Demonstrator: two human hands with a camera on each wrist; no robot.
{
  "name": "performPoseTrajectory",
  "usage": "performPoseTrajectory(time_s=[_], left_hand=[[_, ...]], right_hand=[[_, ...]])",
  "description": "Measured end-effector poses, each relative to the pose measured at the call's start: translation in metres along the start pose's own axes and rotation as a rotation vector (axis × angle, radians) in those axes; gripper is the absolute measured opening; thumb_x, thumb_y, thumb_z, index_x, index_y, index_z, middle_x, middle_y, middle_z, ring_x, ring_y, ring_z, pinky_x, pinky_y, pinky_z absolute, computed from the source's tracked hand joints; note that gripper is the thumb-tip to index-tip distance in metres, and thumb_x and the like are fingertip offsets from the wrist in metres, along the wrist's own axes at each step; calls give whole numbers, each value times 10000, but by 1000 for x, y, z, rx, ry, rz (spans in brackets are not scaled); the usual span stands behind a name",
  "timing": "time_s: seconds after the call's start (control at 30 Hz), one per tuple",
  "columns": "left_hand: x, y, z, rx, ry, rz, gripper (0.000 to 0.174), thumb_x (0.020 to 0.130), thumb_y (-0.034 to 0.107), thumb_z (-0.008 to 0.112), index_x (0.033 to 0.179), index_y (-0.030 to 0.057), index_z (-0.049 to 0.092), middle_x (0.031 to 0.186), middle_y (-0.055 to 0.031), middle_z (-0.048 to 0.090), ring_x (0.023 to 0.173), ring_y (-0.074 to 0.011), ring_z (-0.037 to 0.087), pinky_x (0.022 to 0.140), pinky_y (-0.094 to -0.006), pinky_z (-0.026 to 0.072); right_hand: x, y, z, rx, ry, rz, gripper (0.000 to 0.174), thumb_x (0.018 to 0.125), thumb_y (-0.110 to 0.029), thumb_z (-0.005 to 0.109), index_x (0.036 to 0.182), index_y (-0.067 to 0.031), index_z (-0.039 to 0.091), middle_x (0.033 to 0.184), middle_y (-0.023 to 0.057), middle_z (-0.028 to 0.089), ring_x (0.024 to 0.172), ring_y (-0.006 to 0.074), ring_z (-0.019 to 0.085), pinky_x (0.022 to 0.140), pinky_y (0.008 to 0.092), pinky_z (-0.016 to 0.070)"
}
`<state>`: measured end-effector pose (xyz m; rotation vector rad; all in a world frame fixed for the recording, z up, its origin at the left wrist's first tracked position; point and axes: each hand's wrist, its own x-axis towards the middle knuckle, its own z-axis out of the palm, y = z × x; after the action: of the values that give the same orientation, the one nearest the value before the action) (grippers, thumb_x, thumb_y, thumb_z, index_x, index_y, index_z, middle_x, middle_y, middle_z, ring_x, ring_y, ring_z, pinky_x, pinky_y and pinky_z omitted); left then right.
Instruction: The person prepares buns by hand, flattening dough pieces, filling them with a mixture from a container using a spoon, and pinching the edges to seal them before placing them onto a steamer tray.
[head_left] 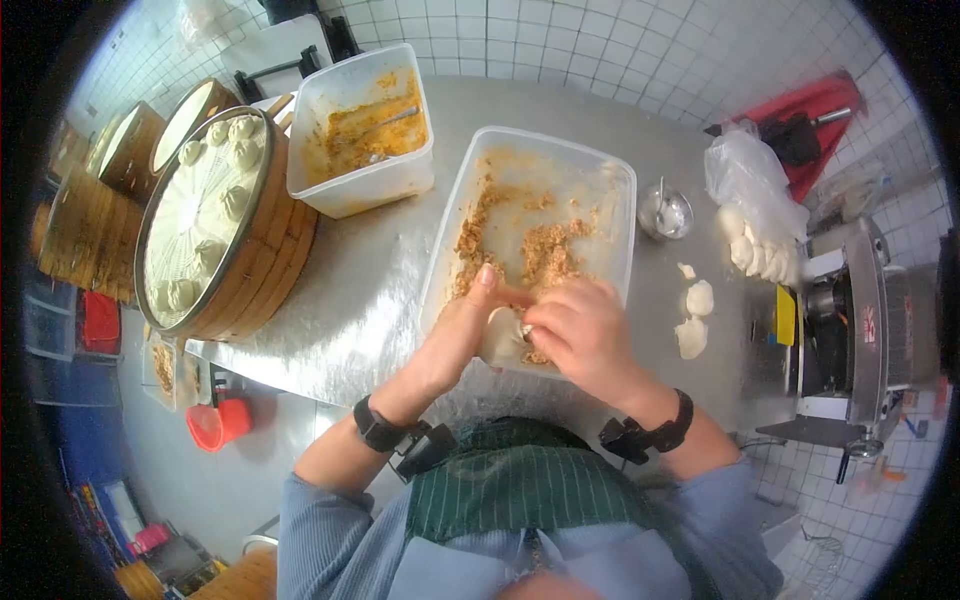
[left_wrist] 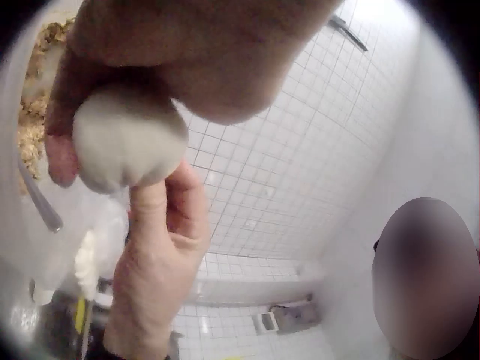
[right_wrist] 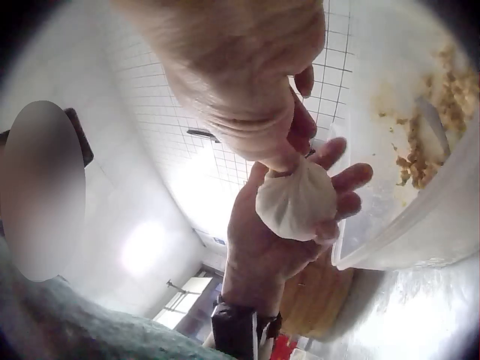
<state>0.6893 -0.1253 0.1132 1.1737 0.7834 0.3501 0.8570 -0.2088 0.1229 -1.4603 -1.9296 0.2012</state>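
A round white dough bun (right_wrist: 296, 201) with pleats gathered at its top rests in the cupped left hand (right_wrist: 262, 244), fingers curled around its side. Thumb and fingers of the right hand (right_wrist: 240, 67) pinch the gathered top. In the head view the left hand (head_left: 455, 335) and the right hand (head_left: 585, 335) meet over the near edge of a plastic tub (head_left: 627, 215) holding minced filling (head_left: 548, 252). From the left wrist view, the bun's smooth underside (left_wrist: 129, 139) faces the camera, with the right hand (left_wrist: 154, 262) at its pleated edge.
A bamboo steamer (head_left: 255, 250) with several pleated buns stands at the left, beside a tub (head_left: 380, 190) of orange filling with a spoon. To the right are a small metal bowl (head_left: 665, 212), flat dough pieces (head_left: 691, 338), dough lumps (head_left: 760, 255) by a plastic bag, and a machine (head_left: 850, 320).
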Motion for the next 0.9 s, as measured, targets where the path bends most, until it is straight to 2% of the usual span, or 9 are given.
performPoseTrajectory(time_s=[0.13, 0.3, 0.4, 0.6, 0.67, 0.73, 0.8, 0.83, 0.9], left_hand=[[-2, -1, 7, 79, 26, -30, 733, 979, 602, 197, 1055, -5, 602, 837, -104, 638, 650, -143, 597, 504, -259, 464], [-3, -6, 2, -34, -87, -109, 710, 977, 603, 210, 921, 18, 608, 661, -80, 611, 504, -147, 554, 424, -255, 417], [-11, -7, 6, -85, -98, -152, 714, 974, 609, 213, 897, 19, 608, 647, -83, 607, 512, -152, 571, 434, -253, 437], [-26, -42, 8, -234, 66, -196, 710, 975, 606, 207, 953, 18, 604, 657, -93, 616, 540, -166, 611, 458, -269, 483], [-47, -22, 7, -243, 131, -255, 708, 976, 604, 205, 965, 17, 601, 660, -94, 617, 534, -167, 612, 448, -269, 484], [-62, -17, -5, -253, 170, -297, 706, 976, 602, 204, 977, 16, 598, 662, -95, 619, 528, -168, 614, 439, -269, 486], [-70, -27, -24, -312, 45, -214, 698, 975, 601, 210, 958, 19, 595, 667, -118, 626, 511, -188, 625, 377, -260, 468], [-74, -30, -32, -317, 46, -200, 698, 975, 601, 210, 958, 19, 595, 667, -118, 626, 511, -188, 625, 377, -260, 468], [-84, -37, -52, -468, -35, -214, 683, 974, 598, 212, 927, 31, 589, 670, -164, 629, 499, -224, 636, 309, -248, 429]], right_hand=[[11, -12, -9, -88, 59, -69, 164, 746, -124, 685, 907, -116, 651, 832, -1, 587, 851, 195, 567, 785, 362, 383], [3, -6, -7, -155, 10, -272, 169, 762, -132, 654, 929, -128, 634, 801, -6, 559, 807, 159, 568, 766, 332, 380], [6, -11, -13, -152, -1, -336, 151, 769, -141, 633, 919, -131, 620, 811, -15, 554, 793, 137, 569, 772, 317, 382], [13, -18, -5, -85, -55, -610, 62, 773, -151, 582, 831, -141, 598, 774, -29, 533, 806, 132, 563, 773, 329, 392], [18, -23, 2, -104, -138, -672, 53, 772, -149, 561, 818, -151, 589, 780, -22, 533, 820, 130, 563, 782, 332, 392], [29, -34, 12, -64, -141, -684, 41, 771, -153, 593, 812, -151, 589, 787, -18, 545, 816, 135, 562, 793, 338, 392], [47, -48, 17, 167, -377, -455, 79, 763, -158, 637, 814, -123, 588, 800, 4, 562, 811, 168, 569, 771, 348, 417], [59, -53, 18, 381, -664, -210, 129, 757, -170, 664, 838, -93, 600, 831, 35, 581, 819, 216, 580, 736, 356, 440], [77, -68, 30, 491, -684, -169, 130, 759, -168, 659, 848, -87, 610, 843, 42, 585, 825, 227, 583, 721, 354, 447]])
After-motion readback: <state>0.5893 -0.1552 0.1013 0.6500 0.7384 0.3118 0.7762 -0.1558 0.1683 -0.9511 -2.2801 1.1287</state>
